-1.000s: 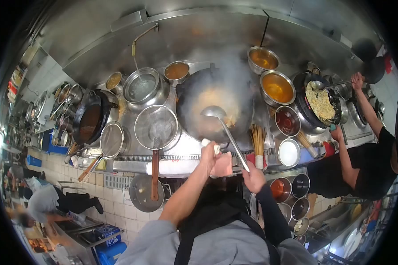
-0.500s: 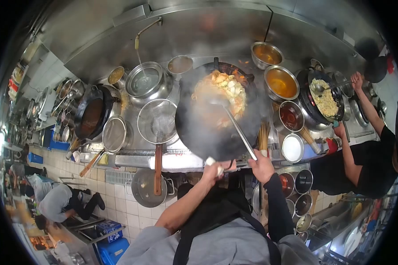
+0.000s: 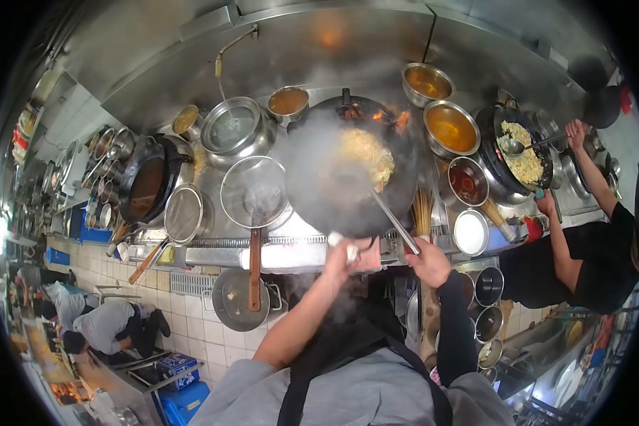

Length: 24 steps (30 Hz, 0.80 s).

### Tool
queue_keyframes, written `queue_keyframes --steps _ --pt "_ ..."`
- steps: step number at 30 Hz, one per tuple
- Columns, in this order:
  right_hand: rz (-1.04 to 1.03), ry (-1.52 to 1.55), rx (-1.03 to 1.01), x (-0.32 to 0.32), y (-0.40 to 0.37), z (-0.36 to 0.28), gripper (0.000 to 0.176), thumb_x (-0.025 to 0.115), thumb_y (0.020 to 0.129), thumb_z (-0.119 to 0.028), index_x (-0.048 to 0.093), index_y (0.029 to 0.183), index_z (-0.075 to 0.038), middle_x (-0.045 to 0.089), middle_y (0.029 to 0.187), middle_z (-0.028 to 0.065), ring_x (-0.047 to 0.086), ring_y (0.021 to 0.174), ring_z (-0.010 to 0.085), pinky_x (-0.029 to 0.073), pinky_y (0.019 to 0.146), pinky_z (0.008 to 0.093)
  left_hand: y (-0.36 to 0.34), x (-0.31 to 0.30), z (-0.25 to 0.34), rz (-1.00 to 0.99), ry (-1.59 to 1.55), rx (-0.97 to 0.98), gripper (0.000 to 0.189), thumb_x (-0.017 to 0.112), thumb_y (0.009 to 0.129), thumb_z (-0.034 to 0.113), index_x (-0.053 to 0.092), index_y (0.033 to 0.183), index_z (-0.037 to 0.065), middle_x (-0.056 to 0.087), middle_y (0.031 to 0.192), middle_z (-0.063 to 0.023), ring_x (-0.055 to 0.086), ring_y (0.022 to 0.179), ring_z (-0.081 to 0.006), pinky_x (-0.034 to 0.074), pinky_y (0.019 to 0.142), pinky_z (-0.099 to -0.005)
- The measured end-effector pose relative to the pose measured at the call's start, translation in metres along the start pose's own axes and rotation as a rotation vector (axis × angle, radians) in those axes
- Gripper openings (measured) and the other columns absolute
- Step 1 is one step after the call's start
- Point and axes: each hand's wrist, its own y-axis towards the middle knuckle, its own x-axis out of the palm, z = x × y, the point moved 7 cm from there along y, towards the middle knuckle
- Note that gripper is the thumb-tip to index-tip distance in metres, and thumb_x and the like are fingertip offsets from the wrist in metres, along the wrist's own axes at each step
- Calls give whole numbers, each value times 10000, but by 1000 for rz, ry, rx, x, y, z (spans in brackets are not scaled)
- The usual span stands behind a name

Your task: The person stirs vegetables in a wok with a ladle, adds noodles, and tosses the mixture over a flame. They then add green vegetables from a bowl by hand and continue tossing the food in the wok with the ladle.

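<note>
A black wok (image 3: pixel 397 167) stands on the burner in front of me, partly veiled by steam. Pale, golden food (image 3: pixel 366 153) is heaped toward its far right side. My left hand (image 3: pixel 341 259) is closed at the wok's near edge, around its handle with a folded white cloth (image 3: pixel 342 243). My right hand (image 3: pixel 429 263) grips the end of a long-handled metal ladle (image 3: pixel 394 219). The ladle's head reaches into the wok, where steam blurs it.
Orange flames (image 3: pixel 402 119) show at the wok's far rim. Bowls of amber liquid (image 3: pixel 452 129) and dark red sauce (image 3: pixel 468 181) stand right. A wire strainer (image 3: pixel 252 190) and water pot (image 3: pixel 232 128) sit left. At far right a co-worker (image 3: pixel 568 266) stirs another wok (image 3: pixel 486 153).
The food has bunched together farther back in the wok, and the flames behind it look bigger. My right hand and the ladle have shifted slightly right and toward me.
</note>
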Motion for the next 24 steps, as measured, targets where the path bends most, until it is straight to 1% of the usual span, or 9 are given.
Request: queue_keyframes --steps 3,5,8,9,11,15,20,23,24 --pt "99 -32 31 7 -1 -9 371 648 906 -158 559 1233 -6 670 904 266 651 904 467 506 787 509 -40 -16 -33 69 196 -186 143 569 926 164 506 990 54 564 657 -95 572 488 -220 408 350 -304" --pt "98 -57 26 1 -13 -21 378 642 908 -139 548 1255 -22 667 907 268 648 911 470 504 786 514 -48 -28 -42 113 299 -182 135 561 939 168 511 981 49 575 674 -95 578 494 -226 399 360 -301" --pt "-27 140 -56 -16 -29 -28 336 662 898 -133 584 1203 -16 670 913 254 653 893 458 512 771 482 -71 26 12 75 35 -79 112 568 940 151 520 986 60 580 681 -83 569 505 -213 397 383 -291" --pt "-72 196 -90 -20 -35 -25 328 667 896 -135 592 1191 -13 671 916 250 654 891 454 513 770 475 -72 45 38 44 -51 22 132 539 947 166 575 979 44 599 716 -70 568 513 -169 395 378 -248" --pt "-127 140 5 -22 -30 -18 321 681 882 -147 606 1158 -1 669 929 249 649 923 442 507 797 463 -35 40 55 50 -136 47 99 568 934 163 551 932 65 589 733 -70 577 518 -179 416 390 -256" --pt "-24 31 -12 3 10 4 345 660 887 -156 592 1172 26 663 976 276 631 966 470 499 839 485 3 17 29 137 -29 3 94 591 910 139 544 939 64 561 695 -70 579 513 -196 420 389 -280" --pt "126 -14 17 3 0 -11 426 663 885 -163 551 1264 -2 670 965 287 636 942 489 497 816 523 -35 -17 -17 159 292 -192 79 566 908 97 536 972 61 555 672 -79 577 513 -208 449 404 -315" --pt "99 -76 -23 -13 -22 2 445 656 888 -155 545 1297 -20 672 962 284 634 930 494 499 806 533 -23 7 15 232 56 83 70 572 907 99 543 952 53 566 702 -79 576 535 -200 429 407 -300" --pt "11 -77 52 -30 -32 -11 468 661 882 -153 541 1317 -26 672 958 279 634 931 489 501 807 532 -15 21 32 72 30 98 84 578 909 112 557 948 40 573 740 -81 574 561 -195 400 412 -285"
